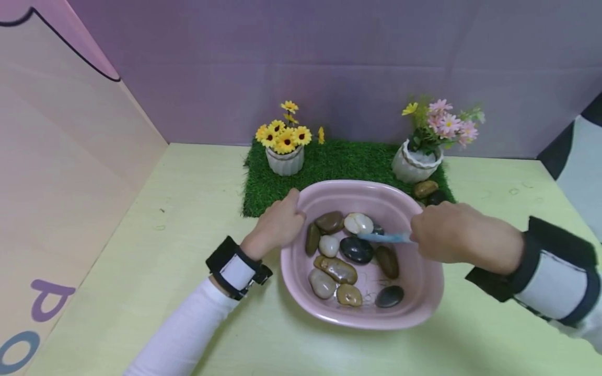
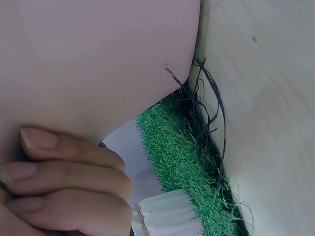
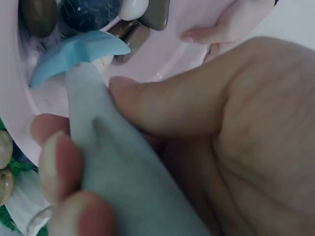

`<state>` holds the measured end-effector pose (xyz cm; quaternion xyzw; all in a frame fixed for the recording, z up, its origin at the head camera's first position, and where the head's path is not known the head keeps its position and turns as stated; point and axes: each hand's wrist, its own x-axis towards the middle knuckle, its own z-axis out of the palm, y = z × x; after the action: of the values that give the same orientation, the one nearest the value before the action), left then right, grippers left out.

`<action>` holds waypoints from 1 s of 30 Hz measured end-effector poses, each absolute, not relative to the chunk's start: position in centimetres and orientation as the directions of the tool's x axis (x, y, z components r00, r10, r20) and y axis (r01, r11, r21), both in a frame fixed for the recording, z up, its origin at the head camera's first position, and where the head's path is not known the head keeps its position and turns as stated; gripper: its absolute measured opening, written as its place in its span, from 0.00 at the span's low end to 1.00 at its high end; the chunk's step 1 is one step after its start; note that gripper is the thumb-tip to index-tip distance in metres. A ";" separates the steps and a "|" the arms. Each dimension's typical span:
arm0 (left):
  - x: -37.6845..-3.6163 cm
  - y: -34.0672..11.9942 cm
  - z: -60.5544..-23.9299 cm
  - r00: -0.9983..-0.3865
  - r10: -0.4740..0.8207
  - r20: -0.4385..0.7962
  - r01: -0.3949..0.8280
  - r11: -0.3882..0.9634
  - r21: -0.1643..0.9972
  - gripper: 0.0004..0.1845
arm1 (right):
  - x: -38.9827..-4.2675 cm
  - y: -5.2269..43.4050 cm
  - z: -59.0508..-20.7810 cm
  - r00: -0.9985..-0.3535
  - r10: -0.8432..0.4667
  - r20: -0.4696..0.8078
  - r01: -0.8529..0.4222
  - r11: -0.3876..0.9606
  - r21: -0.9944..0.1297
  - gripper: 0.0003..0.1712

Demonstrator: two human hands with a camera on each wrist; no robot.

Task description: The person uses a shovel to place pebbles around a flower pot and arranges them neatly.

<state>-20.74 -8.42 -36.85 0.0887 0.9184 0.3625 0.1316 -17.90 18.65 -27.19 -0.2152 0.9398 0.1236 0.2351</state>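
Fingers [image 2: 64, 172] of the left hand [image 1: 277, 225] curl tight over the left rim of the pink basin [image 1: 414, 308], gripping it; the left wrist view shows them lying side by side against the basin's smooth outer wall, with the green grass mat [image 2: 172, 152] and the ribbed side of a white pot just behind. That hand wears a black and white wrist strap over a white sleeve. The basin sits on the pale yellow-green table [image 1: 141, 261], its far edge touching the front of the grass mat [image 1: 329, 162]. On the mat's left stands a white pot of yellow flowers [image 1: 284, 149], and on its right a white pot of pink flowers [image 1: 423, 151], with two loose stones [image 1: 425, 189] lying on the mat just beside that pot. Inside the basin lies a cluster of smooth pebbles [image 1: 336, 269], brown, white, grey and black, most touching one another. Over them, near a white pebble [image 1: 358, 223] and a black one, points a light blue brush [image 1: 383, 237]. The right hand [image 1: 451, 232] holds its handle at the basin's right rim; the right wrist view shows thumb and fingers [image 3: 59, 167] pinching the pale handle [image 3: 113, 177], its blue head [image 3: 74, 54] reaching toward the pebbles.
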 end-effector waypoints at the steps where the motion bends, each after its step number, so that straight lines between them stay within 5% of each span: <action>1: -20.8 -8.4 -36.9 -0.949 0.259 -0.177 0.068 0.721 0.689 0.23 | -17.8 18.7 -27.3 -0.795 -0.347 -0.498 -0.459 0.881 0.119 0.14; 20: -20.7 -8.4 -36.8 -0.948 0.260 -0.182 0.069 0.729 0.681 0.23 | -17.3 18.8 -29.7 -0.833 -0.340 -0.436 -0.377 0.926 -0.003 0.06; 30: -20.7 -8.3 -36.8 -0.947 0.264 -0.181 0.071 0.724 0.686 0.23 | -17.4 18.8 -31.0 -0.882 -0.358 -0.306 -0.406 0.908 0.107 0.14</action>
<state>-20.73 -8.32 -36.77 0.0911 0.9188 0.3598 0.1343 -17.36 18.83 -30.97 -0.1976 0.9664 0.0844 0.1413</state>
